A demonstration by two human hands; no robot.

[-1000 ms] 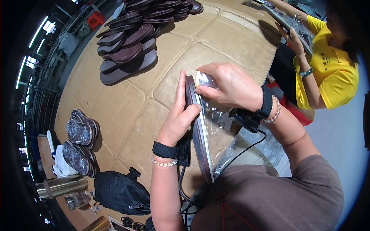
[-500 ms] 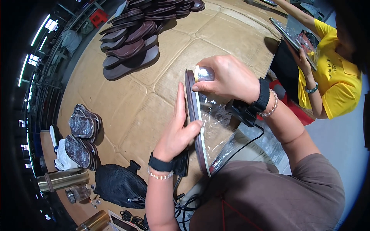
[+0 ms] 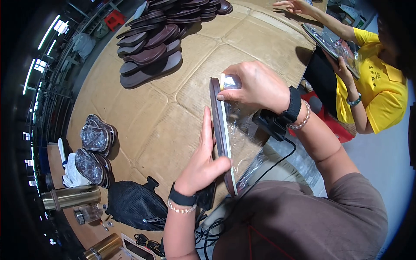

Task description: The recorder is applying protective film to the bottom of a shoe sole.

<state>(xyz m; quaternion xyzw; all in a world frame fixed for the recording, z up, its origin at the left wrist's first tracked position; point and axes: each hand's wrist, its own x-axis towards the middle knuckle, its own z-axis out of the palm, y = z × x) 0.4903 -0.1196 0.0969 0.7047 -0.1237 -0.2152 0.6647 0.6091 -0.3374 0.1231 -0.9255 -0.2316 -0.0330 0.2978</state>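
Note:
A dark brown shoe sole (image 3: 220,125) with a white layer along one side stands on edge before me, its toe end away from me. My left hand (image 3: 203,162) clasps its lower half, fingers straight along the left face and thumb across the edge. At the upper end, my right hand (image 3: 258,86) is closed around a shiny clear roll (image 3: 232,81) with a yellowish rim, its thumb pressing close to the sole's white side. Crumpled clear film (image 3: 237,125) hangs below that hand, along the sole's right side.
Many brown soles (image 3: 151,52) lie heaped at the far left. Film-wrapped soles (image 3: 93,167) sit on the left near a black pouch (image 3: 136,203) and a gold flask (image 3: 73,197). At right, a co-worker in yellow (image 3: 372,86) holds a wrapped sole (image 3: 331,50). A black cable (image 3: 271,162) runs by my right wrist.
My left hand has slid slightly down the sole, toward me. The co-worker's far hand has come into view over the table. My right hand keeps its grip.

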